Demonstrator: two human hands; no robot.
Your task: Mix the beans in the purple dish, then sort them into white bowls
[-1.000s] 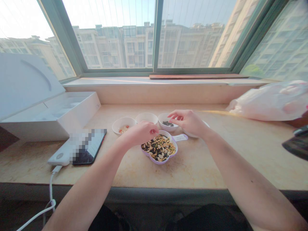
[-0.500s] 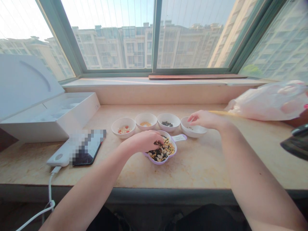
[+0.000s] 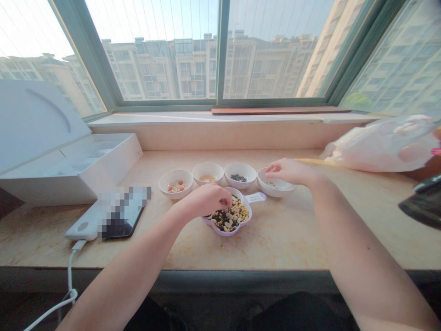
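Observation:
My left hand (image 3: 212, 198) is just above a purple-rimmed white dish (image 3: 227, 233), its curled fingers closed on a small clump of dark beans (image 3: 223, 202). Mixed black beans, yellow beans and peanuts (image 3: 230, 223) fill the dish. Over the rightmost white bowl (image 3: 280, 191), my right hand (image 3: 285, 171) has its fingertips drawn together; whatever they hold is too small to make out. A few small pale pieces (image 3: 271, 184) lie in that bowl. The three other bowls hold peanuts with red bits (image 3: 177, 186), yellow grains (image 3: 207, 178) and black beans (image 3: 238, 178).
To the left stand an open white box (image 3: 113, 156), a white power bank (image 3: 82, 225) with a cable (image 3: 70, 266), and a phone (image 3: 127, 220). A plastic bag (image 3: 382, 145) lies at the right, near a dark object (image 3: 420, 207). The window (image 3: 218, 55) is behind.
My left hand has risen slightly out of the bean mix with the dark beans in its fingers. My right hand stays over the rightmost bowl, fingers slightly more drawn together.

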